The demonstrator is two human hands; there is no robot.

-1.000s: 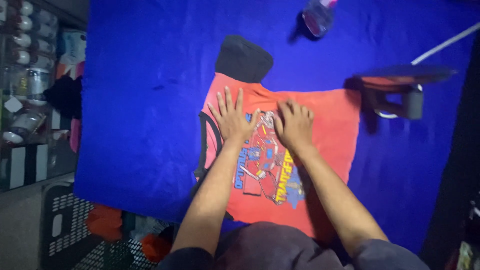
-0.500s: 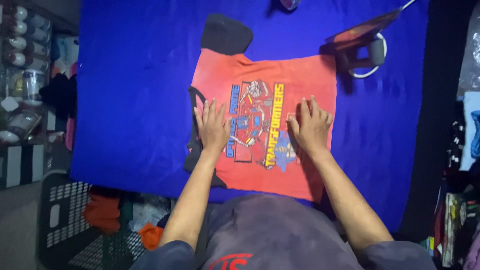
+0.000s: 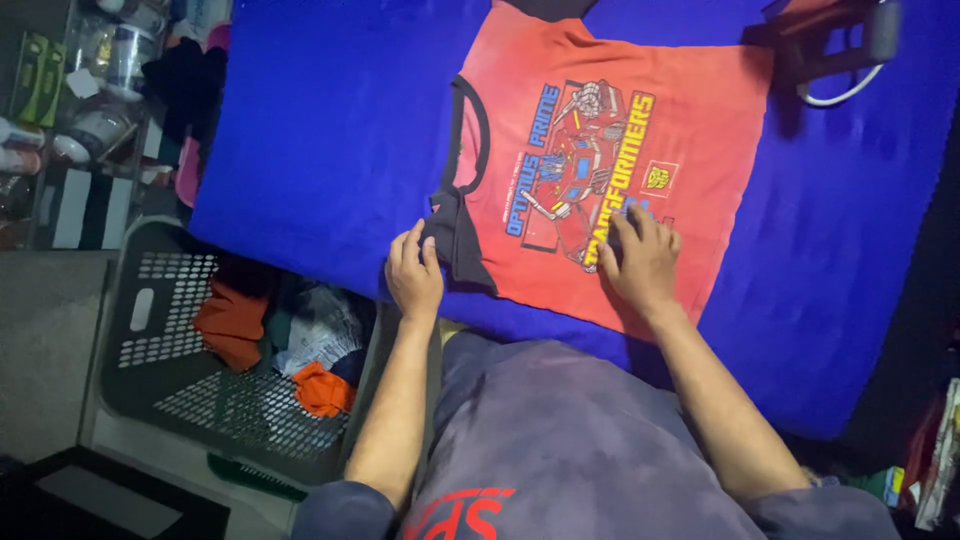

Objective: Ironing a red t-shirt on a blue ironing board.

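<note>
the left hand (image 3: 414, 272) lies flat with its fingers spread a little and pointing up. its fingertips touch the dark sleeve (image 3: 455, 240) at the near left corner of the red shirt (image 3: 690, 150). it is not gripping anything; the palm rests on the blue cover (image 3: 320, 130) just beside the shirt. the left arm runs straight down from the hand to the body, bare up to a dark sleeve at the shoulder.

the right hand (image 3: 640, 262) is flat too, with fingers open and pressed on the lower part of the shirt, right at the bottom of the picture printed on it. it holds nothing, it just pushes down on the cloth. the right arm comes in at a slant from the lower right.

the red shirt lies spread out, front side up, on the blue cover over the desk. it lies sideways, with its dark round neck (image 3: 470, 130) on the left side. a print of a red robot (image 3: 585, 165) with blue and yellow letters is in the middle. another dark sleeve shows at the top edge.

at the top right, an iron (image 3: 840, 35) stands on the blue cover, near the shirt's far corner, with a white cord (image 3: 835, 98) curling beside it.

down on the left, beside the desk, a grey laundry basket (image 3: 150, 330) holds orange and other clothes (image 3: 235, 320). farther left, a shelf (image 3: 70, 120) holds jars and small things.
</note>
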